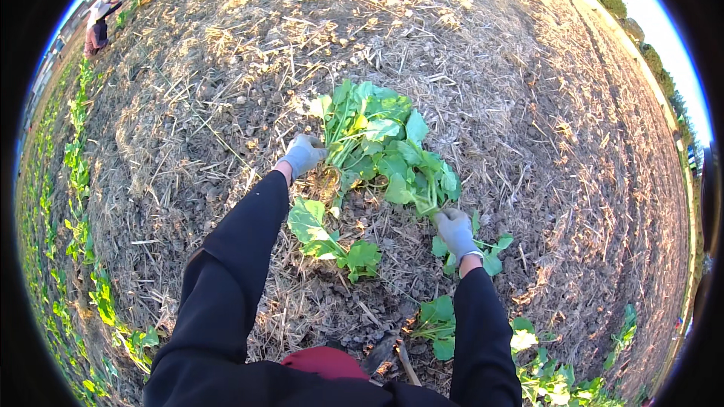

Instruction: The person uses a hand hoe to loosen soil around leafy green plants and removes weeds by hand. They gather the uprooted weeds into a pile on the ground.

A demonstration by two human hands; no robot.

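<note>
My left hand point(305, 152), in a grey work glove, is at the stem ends of a heaped bunch of leafy green seedlings point(373, 118). Its fingertips meet the pale stems, but whether they close around them cannot be made out. Lower and to the right, my right hand point(456, 233), gloved alike, grips the stems of a smaller leafy clump point(424, 183) whose leaves overlap the heap. Between my arms a broad-leaved plant point(334, 240) stands in the straw-strewn soil. Beside my right wrist grows another small plant point(492, 254), partly covered by the glove.
Another seedling point(438, 325) stands near my right forearm. Close to my body a wooden handle point(407, 363) lies beside a red rounded thing point(325, 362). Rows of green plants point(79, 164) run along the left. A person in a pale hat point(97, 28) is far off at upper left.
</note>
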